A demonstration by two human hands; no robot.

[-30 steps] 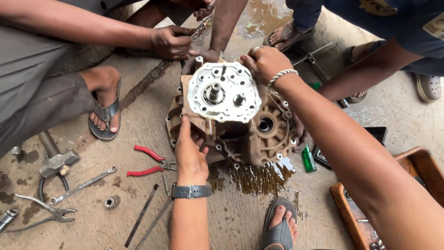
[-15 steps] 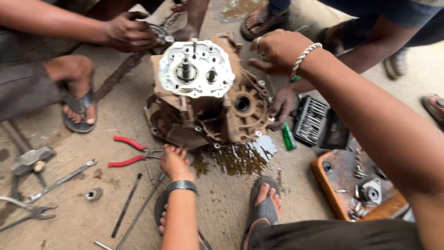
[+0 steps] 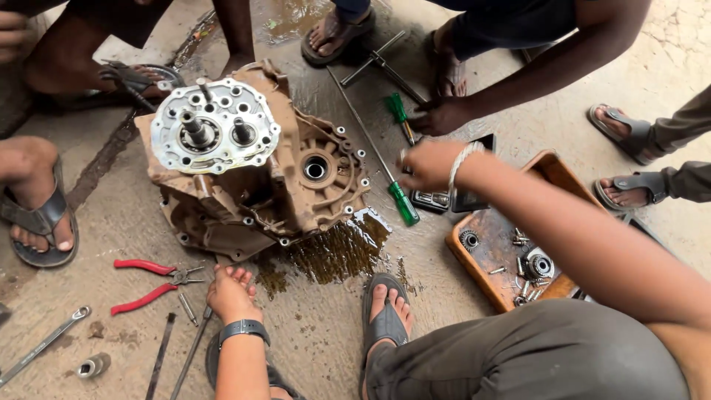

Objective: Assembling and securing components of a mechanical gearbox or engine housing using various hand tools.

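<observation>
A dirty brown gearbox case (image 3: 296,185) lies on the concrete floor, with a silver plate and two shafts (image 3: 215,133) on its upper end. My left hand (image 3: 231,293), a watch on its wrist, rests on the floor just below the case with fingers spread and nothing in it. My right hand (image 3: 429,166), a bracelet on its wrist, hovers with curled fingers right of the case. It is above a long green-handled screwdriver (image 3: 404,204) and a dark ribbed part (image 3: 433,200). Whether it grips anything is hidden.
Oil (image 3: 341,248) pools under the case. Red pliers (image 3: 148,285), a spanner (image 3: 44,341), a socket (image 3: 92,365) and rods lie at lower left. A wooden tray (image 3: 474,255) holds bearings and bolts. Another person's hand (image 3: 442,116) touches a small green screwdriver (image 3: 400,111). Sandalled feet ring the spot.
My right hand left the case top and swung right and down toward the screwdriver. My left hand slid off the case onto the floor. The view shifted, showing the tray.
</observation>
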